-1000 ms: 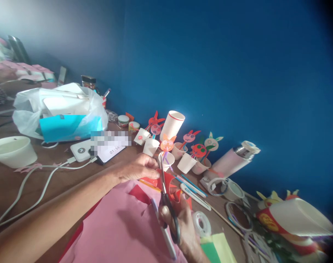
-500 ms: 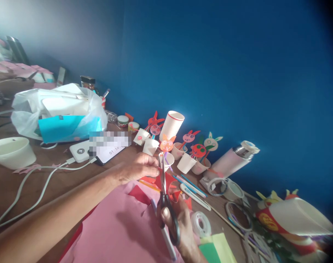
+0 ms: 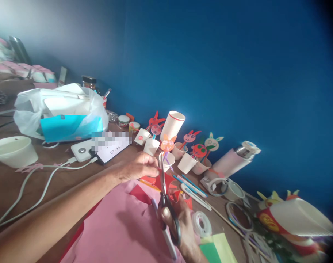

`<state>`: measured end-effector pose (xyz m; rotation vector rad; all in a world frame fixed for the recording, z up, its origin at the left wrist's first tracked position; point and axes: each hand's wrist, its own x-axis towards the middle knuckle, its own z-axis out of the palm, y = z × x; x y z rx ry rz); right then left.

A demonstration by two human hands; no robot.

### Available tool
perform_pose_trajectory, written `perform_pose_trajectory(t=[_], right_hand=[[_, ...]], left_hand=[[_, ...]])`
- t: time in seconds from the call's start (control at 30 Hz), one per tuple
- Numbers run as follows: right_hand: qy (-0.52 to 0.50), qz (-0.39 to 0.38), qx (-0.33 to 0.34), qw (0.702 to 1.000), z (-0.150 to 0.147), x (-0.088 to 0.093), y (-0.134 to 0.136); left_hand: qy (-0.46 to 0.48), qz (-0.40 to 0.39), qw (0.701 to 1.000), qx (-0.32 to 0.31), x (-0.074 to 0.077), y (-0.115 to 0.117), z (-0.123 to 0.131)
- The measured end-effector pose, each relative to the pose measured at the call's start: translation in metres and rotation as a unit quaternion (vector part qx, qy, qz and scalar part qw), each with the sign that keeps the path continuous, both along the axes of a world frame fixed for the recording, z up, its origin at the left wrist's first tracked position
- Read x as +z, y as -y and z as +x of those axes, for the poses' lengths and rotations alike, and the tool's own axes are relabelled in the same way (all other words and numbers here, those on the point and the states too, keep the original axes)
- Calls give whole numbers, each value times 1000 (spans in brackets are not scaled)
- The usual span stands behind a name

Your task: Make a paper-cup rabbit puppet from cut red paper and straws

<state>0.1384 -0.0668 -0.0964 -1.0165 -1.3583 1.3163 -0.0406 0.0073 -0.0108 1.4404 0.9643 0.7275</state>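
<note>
A person's bare left hand (image 3: pixel 139 168) pinches, thumb against fingers, the edge of a piece of bright red paper (image 3: pixel 169 179) just above the near edge of the row of cups, over a brown table (image 3: pixel 54 155). The right hand (image 3: pixel 180 217) is curled round a pair of black-handled metal scissors (image 3: pixel 164 199), thumb at the handle, the blades close together and pointing away across the red paper. The left fingertips sit right beside the blades, so a slip or a hurried squeeze could nip them; slack paper could also fold and give a ragged cut. The tips appear near a small white paper cup (image 3: pixel 166 165), and a forward push might knock it. That cup holds purple strips bearing an orange animal face (image 3: pixel 167 145); five similar cups around it also carry paper animal faces on strips. Behind stands a tall white paper cup stack (image 3: pixel 173 124). At left, a translucent plastic bag (image 3: pixel 25 117) holds white items and a bright blue piece (image 3: pixel 70 127); a wide white tub's (image 3: pixel 15 155) contents cannot be made out.
</note>
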Motion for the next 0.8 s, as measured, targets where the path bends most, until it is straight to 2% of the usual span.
perform_pose_trajectory(t=[0.5,0.8], right_hand=[[-28,-36,21,999,1,0,1],[-45,-24,13,999,1,-5,0]], left_hand=[[-34,-5,999,-18,-9,-8,-5],[-6,-22,1000,-22,-4,-3,-7]])
